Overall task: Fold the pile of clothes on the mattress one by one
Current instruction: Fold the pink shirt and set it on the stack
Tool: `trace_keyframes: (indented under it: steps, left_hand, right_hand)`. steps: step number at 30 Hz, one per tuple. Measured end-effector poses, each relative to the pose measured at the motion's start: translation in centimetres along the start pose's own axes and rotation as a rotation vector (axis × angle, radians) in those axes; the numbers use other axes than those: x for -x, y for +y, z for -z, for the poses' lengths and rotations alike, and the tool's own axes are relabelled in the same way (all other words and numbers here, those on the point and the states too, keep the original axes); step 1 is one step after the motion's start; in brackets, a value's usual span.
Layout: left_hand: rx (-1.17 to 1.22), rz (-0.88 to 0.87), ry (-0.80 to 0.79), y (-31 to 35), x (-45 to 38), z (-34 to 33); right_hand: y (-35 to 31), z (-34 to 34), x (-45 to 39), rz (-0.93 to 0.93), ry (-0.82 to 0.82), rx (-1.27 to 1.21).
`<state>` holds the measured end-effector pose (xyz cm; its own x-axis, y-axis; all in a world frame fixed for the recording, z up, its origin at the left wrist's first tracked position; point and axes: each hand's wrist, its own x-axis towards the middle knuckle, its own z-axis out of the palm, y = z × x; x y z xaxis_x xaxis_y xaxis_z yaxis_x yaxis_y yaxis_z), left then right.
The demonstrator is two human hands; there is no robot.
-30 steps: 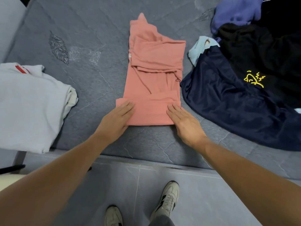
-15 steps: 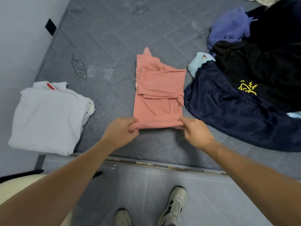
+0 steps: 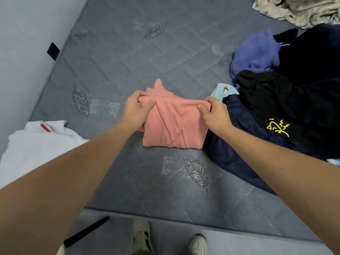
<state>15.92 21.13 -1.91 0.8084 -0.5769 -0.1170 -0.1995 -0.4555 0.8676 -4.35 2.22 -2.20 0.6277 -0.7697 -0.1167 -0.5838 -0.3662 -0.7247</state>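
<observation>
A person's left hand [image 3: 135, 109] and right hand [image 3: 215, 113] each pinched a far corner of the pink garment [image 3: 173, 126] on the mattress [image 3: 128, 52]; the folded bulk lay toward the person, its long axis running between both hands.

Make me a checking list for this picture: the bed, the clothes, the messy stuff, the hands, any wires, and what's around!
Surface: grey quilted mattress with stitched leaf patterns.
Job's things: salmon-pink cotton garment, partly folded; folded white garment on the left.
Clutter: unfolded pile on the right: navy garment with yellow print, black garment, purple garment, beige crumpled fabric.
Hands: left hand and right hand each grip the pink garment's far edge.
Cables: nothing seen.
Surroundings: pale wall, tiled floor, two shoes, black rod.
</observation>
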Motion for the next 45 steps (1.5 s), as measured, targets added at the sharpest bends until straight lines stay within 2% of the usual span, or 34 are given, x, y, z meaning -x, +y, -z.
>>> trace_keyframes:
  steps: [2,6,8,9,10,11,12,13,15,17,20,24,28,32,34,36,39,40,42,45]
  left_hand:
    - [-0.047,-0.004,-0.007,0.1,-3.0,-1.1]
    - [-0.112,0.001,0.084,-0.2,-7.9,-3.9]
    - [-0.402,-0.113,0.217,-0.6,-8.4,-5.3]
    - [-0.569,-0.239,0.266,-1.0,-7.8,-5.9]
    - [-0.67,-0.415,0.236,-1.6,-6.6,-6.5]
    - [-0.728,-0.585,0.119,-2.3,-5.0,-7.2]
    - [-0.757,-0.683,-0.029,-3.3,-3.3,-7.8]
    - [-0.759,-0.707,-0.151,-4.4,-2.0,-8.1]
    - [-0.803,-0.654,-0.26,-7.2,-1.4,-8.3]
    - [-0.876,-0.616,-0.273,-8.9,-3.3,-8.1]
    - [-0.901,-0.662,-0.287,-10.8,-5.9,-8.7]
    - [-0.892,-0.726,-0.208,-13.7,-6.4,-9.8]
    - [-0.874,-0.668,-0.187,-13.3,-6.2,-9.5]
    - [-0.856,-0.501,-0.13,-12.2,-5.5,-8.3]
    - [-0.83,-0.403,-0.083,-11.5,-4.7,-7.9]
    - [-0.725,-0.268,-0.051,-10.9,-4.0,-7.9]
    - [-0.455,0.126,0.007,-10.2,-4.0,-7.4]
    - [-0.418,0.197,0.014,-10.0,-4.0,-7.1]
    - [-0.371,0.182,0.008,-10.2,-4.1,-6.9]
    - [-0.092,0.254,-0.042,-10.5,-4.7,-6.7]
  right_hand:
    - [0.1,-0.8,-2.6,-0.022,0.007,0.05]
    - [0.4,-2.9,-7.0,-0.099,0.033,0.172]
    - [0.1,-4.3,-7.5,-0.091,0.145,0.267]
    - [-0.1,-5.3,-7.1,-0.044,0.227,0.33]
    - [-0.2,-6.2,-6.2,0.032,0.279,0.358]
    - [-0.4,-7.1,-5.0,0.133,0.27,0.349]
    - [-0.3,-8.1,-3.6,0.221,0.194,0.334]
    - [0.2,-9.1,-2.6,0.281,0.074,0.346]
    - [1.7,-11.1,-1.3,0.293,-0.133,0.447]
    - [3.3,-12.3,-2.1,0.251,-0.147,0.514]
    - [5.0,-13.7,-3.7,0.284,-0.101,0.571]
    - [7.2,-15.3,-4.0,0.294,-0.028,0.596]
    - [6.7,-15.2,-3.7,0.186,0.04,0.608]
    - [4.9,-14.3,-3.3,-0.176,0.109,0.56]
    - [4.1,-13.9,-3.2,-0.285,0.1,0.518]
    - [3.3,-13.3,-3.4,-0.34,0.104,0.454]
    - [3.0,-12.4,-3.9,-0.399,0.073,0.281]
    - [3.2,-12.2,-3.8,-0.412,0.051,0.218]
    - [3.6,-11.8,-3.5,-0.405,0.025,0.129]
    - [4.1,-11.4,-3.3,-0.373,0.032,0.014]
